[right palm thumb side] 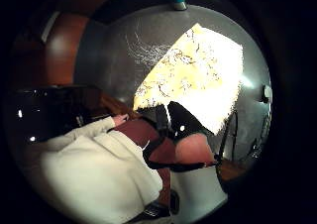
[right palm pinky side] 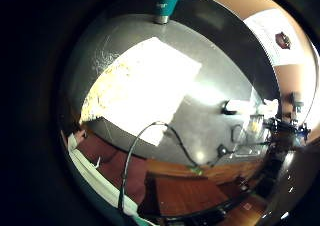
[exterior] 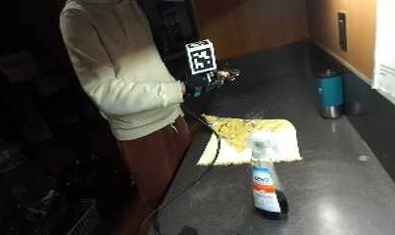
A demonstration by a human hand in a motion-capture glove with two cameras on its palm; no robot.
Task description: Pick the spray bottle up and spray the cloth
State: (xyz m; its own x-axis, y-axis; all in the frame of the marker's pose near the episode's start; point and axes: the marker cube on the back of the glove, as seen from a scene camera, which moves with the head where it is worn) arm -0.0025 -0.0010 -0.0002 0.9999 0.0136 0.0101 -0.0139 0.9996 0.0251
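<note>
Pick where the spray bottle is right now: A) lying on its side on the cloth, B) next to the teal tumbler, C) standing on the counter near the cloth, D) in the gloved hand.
C: the spray bottle stands upright on the counter just in front of the cloth, while the gloved hand is raised away from it.

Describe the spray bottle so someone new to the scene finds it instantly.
On the dark countertop, look at the near end, in front of the yellow cloth. The spray bottle stands upright there: white trigger head, clear body with dark liquid at the bottom, unlike the teal tumbler by the wall.
</note>
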